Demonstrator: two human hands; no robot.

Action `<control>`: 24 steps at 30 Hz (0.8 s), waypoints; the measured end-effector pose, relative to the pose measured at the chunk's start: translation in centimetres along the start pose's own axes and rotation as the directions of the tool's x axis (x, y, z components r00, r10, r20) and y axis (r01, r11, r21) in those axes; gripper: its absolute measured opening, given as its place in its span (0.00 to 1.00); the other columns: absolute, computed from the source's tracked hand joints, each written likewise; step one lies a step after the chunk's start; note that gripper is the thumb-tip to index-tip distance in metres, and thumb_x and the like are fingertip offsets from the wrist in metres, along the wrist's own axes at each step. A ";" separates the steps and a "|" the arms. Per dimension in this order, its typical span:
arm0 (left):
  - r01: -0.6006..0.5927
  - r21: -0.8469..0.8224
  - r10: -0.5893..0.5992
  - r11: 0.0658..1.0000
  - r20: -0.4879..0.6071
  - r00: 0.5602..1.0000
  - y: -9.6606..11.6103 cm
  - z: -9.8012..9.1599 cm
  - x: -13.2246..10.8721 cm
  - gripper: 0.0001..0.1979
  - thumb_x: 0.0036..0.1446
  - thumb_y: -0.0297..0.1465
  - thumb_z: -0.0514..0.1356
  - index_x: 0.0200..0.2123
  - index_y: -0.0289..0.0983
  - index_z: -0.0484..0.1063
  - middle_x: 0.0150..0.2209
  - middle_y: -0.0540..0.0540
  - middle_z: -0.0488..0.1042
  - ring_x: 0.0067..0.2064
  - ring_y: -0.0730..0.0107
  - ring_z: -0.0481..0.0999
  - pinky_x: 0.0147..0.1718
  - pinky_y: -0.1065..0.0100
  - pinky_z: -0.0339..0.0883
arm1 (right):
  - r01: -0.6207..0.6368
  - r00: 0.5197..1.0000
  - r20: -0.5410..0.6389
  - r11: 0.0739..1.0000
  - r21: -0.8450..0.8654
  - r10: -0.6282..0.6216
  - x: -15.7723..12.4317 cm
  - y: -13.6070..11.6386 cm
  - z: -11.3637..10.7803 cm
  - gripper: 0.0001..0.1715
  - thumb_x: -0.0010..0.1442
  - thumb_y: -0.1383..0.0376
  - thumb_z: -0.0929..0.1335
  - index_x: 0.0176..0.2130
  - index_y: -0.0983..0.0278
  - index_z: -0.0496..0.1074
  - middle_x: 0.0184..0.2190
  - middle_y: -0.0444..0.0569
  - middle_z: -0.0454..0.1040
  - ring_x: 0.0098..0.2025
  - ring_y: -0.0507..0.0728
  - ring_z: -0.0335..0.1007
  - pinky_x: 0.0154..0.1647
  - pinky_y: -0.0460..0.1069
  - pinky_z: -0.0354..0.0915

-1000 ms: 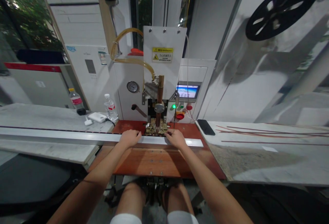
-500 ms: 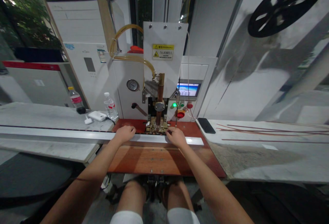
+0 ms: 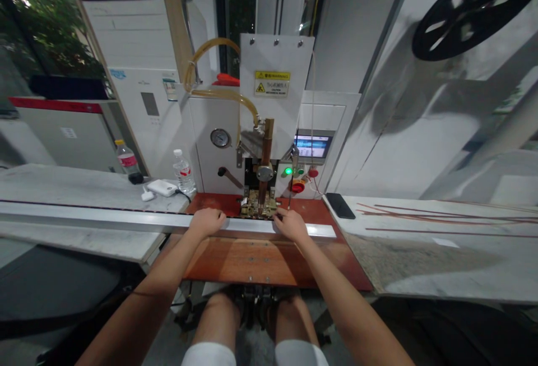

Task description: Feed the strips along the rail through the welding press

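**In front of the brass fixture (image 3: 258, 207): both hands on the aluminium rail (image 3: 126, 220)**

The aluminium rail lies across the red worktop (image 3: 252, 259) just before the fixture, running far to its left. Left hand (image 3: 207, 221), left of the fixture, has fingers curled over the rail. Right hand (image 3: 290, 223), right of the fixture, has fingertips on the rail; grip unclear.

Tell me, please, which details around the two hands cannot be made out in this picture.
Head view, all items:
Fingertips of the left hand: curled over the far edge of the metal rail, hidden by the hand itself.
Fingertips of the right hand: hidden by its own back, near the brass fixture.
Text on the yellow warning label: too small.
Readout on the screen: too small, glaring.
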State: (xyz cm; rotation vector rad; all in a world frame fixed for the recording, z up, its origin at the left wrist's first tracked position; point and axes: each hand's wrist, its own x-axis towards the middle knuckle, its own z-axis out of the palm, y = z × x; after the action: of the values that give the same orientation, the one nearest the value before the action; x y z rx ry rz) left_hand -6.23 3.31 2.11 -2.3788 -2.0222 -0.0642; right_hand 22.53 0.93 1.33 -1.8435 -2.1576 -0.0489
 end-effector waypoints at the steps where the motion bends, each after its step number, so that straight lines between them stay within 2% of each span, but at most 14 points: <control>1: 0.011 0.004 -0.011 1.000 -0.008 1.000 0.1 0.0 -0.1 0.26 0.58 0.40 0.41 0.37 0.38 0.78 0.39 0.38 0.78 0.43 0.59 0.75 0.42 0.64 0.63 | 0.001 1.000 -0.004 1.000 -0.006 -0.001 0.0 0.0 0.0 0.17 0.63 0.57 0.58 0.39 0.57 0.73 0.34 0.47 0.77 0.36 0.55 0.72 0.35 0.45 0.57; 7: 0.021 0.016 -0.020 1.000 -0.035 0.999 0.2 0.1 -0.2 0.27 0.57 0.41 0.40 0.37 0.38 0.78 0.38 0.38 0.78 0.41 0.56 0.76 0.40 0.62 0.64 | 0.000 1.000 0.000 0.999 -0.032 0.000 -0.1 -0.1 -0.2 0.18 0.63 0.56 0.58 0.38 0.58 0.73 0.35 0.48 0.77 0.36 0.55 0.72 0.33 0.45 0.57; 14: 0.040 0.011 -0.040 0.999 -0.032 0.999 0.3 -0.1 -0.2 0.27 0.57 0.41 0.40 0.37 0.38 0.78 0.38 0.38 0.78 0.41 0.57 0.76 0.40 0.63 0.64 | -0.039 0.999 0.032 0.998 -0.048 0.041 -0.1 -0.3 -0.4 0.18 0.63 0.56 0.58 0.41 0.58 0.73 0.36 0.49 0.77 0.38 0.55 0.72 0.36 0.45 0.58; 24: 0.050 0.001 -0.050 0.999 -0.020 0.999 0.3 -0.1 -0.1 0.28 0.56 0.42 0.41 0.36 0.37 0.78 0.37 0.36 0.78 0.40 0.56 0.76 0.40 0.62 0.65 | -0.012 0.999 0.032 0.997 -0.070 0.014 -0.1 -0.3 -0.3 0.19 0.63 0.57 0.57 0.41 0.60 0.72 0.36 0.50 0.77 0.38 0.55 0.72 0.36 0.46 0.58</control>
State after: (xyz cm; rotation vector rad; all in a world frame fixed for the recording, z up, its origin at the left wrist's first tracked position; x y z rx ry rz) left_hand -5.94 3.19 2.18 -2.3166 -2.0721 -0.0869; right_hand 22.32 0.71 1.62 -1.9089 -2.1922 -0.0939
